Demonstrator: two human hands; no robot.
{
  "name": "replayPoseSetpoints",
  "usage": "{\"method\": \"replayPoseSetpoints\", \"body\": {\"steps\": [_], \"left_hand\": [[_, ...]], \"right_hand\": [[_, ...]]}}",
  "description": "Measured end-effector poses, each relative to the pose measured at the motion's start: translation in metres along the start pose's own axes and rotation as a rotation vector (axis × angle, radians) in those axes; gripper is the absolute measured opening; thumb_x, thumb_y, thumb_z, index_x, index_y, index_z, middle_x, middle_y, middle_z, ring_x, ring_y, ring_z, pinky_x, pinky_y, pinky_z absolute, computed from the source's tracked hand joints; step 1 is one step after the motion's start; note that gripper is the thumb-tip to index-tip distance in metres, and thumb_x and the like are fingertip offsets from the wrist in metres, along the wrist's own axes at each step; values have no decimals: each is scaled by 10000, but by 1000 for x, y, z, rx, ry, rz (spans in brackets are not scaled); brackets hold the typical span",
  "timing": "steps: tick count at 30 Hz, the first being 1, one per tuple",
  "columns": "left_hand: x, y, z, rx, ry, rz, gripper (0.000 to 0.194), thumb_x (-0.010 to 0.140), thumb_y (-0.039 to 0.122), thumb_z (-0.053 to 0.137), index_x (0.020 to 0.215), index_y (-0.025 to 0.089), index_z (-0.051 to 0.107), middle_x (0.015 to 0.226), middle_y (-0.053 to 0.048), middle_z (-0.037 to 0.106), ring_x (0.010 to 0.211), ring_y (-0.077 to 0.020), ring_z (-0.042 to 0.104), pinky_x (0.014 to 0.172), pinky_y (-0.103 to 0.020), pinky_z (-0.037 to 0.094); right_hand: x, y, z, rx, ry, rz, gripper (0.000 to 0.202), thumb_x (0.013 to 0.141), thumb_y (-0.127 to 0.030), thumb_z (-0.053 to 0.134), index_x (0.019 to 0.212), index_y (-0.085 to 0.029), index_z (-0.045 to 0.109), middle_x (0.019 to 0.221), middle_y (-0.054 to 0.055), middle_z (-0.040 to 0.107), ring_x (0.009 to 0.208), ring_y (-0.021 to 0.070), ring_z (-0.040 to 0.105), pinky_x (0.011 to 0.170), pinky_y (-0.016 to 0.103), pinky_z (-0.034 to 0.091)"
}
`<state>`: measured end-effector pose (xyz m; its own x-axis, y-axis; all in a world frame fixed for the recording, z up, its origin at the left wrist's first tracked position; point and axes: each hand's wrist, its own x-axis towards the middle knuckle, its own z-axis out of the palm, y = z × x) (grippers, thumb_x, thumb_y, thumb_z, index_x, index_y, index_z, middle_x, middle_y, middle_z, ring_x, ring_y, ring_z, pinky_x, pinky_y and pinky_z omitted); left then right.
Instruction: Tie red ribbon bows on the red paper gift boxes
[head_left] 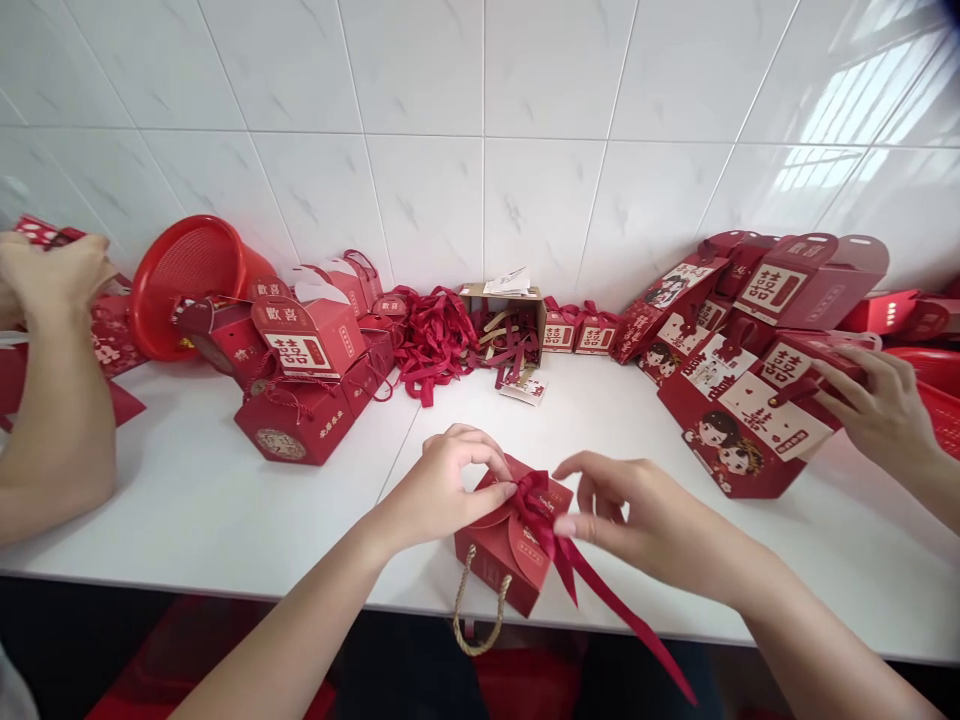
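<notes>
White tiles [547, 70] rise behind a white table [300, 520], where a red box [491, 565] sits at the near edge, between the hands. Pulled unevenly, the ribbon [534, 490] bow on top could slip loose, and a nudge might tip the box off. The left hand [450, 485] is curled, thumb and forefinger pinching the bow's left side; the right hand [645, 510] is half open beside it, thumb close to the ribbon, with no clear grip.

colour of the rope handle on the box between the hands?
Tan rope handle, clearest in the head view.
</notes>
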<state>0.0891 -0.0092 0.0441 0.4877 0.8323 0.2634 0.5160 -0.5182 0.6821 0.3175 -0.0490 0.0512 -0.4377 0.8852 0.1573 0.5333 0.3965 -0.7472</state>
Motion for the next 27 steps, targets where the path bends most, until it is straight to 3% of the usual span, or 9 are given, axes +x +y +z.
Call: {"method": "replayPoseSetpoints", "body": {"steps": [2, 4, 8, 10, 14, 20, 24, 27], "left_hand": [[0, 0, -2, -42, -7, 6, 60, 734, 233, 662, 676, 241, 675, 858, -22, 701, 973, -238, 604, 932, -374, 423], [0, 2, -3, -72, -13, -5, 65, 731, 217, 654, 667, 230, 657, 884, -20, 700, 928, -223, 626, 884, -343, 457], [-1, 6, -6, -91, -46, -24, 55, 738, 210, 636, 684, 217, 636, 817, -3, 692, 828, -192, 643, 807, -301, 486], [-1, 7, -7, -100, -43, -23, 38, 743, 196, 621, 748, 222, 648, 771, 13, 682, 787, -176, 642, 783, -282, 489], [0, 5, -9, -58, -50, -2, 231, 743, 149, 580, 899, 257, 711, 792, 16, 691, 812, -180, 641, 818, -283, 477], [0, -3, -16, 83, -89, -58, 159, 737, 182, 562, 775, 250, 700, 837, -15, 680, 880, -226, 599, 840, -327, 447], [3, -2, -20, 167, -235, -120, 89, 746, 213, 543, 801, 240, 608, 893, -11, 632, 958, -241, 525, 891, -365, 407], [9, 1, -21, 177, -374, -89, 71, 730, 178, 537, 787, 219, 532, 895, -7, 556, 948, -219, 487, 903, -370, 399]], "right_hand": [[10, -1, 3, 21, 46, -58, 265, 831, -388, 632, 1063, -262, 653, 853, 27, 701, 627, 157, 604, 550, 250, 475], [20, 1, 6, 78, -11, -140, 282, 859, -334, 600, 1134, -275, 623, 967, 25, 694, 717, 161, 635, 628, 262, 511], [31, 5, 9, 86, -58, -210, 240, 885, -191, 525, 1094, -258, 622, 823, -10, 689, 687, 140, 623, 638, 252, 509], [31, 7, 9, 53, -40, -266, 240, 889, -160, 499, 1067, -249, 633, 873, 13, 683, 749, 151, 625, 683, 270, 514], [29, 14, 9, -90, -76, -417, 370, 922, -129, 404, 1145, -284, 654, 941, 57, 612, 808, 158, 606, 711, 279, 512], [25, 25, 16, -191, -113, -428, 431, 905, -105, 436, 1205, -337, 640, 956, 76, 576, 839, 184, 585, 705, 275, 508], [27, 31, 19, -167, -126, -491, 438, 879, -56, 467, 1200, -289, 651, 941, 91, 525, 790, 165, 561, 659, 265, 504], [29, 35, 20, -158, -143, -527, 425, 884, -41, 466, 1187, -266, 661, 938, 84, 477, 760, 140, 528, 648, 254, 492]]}}
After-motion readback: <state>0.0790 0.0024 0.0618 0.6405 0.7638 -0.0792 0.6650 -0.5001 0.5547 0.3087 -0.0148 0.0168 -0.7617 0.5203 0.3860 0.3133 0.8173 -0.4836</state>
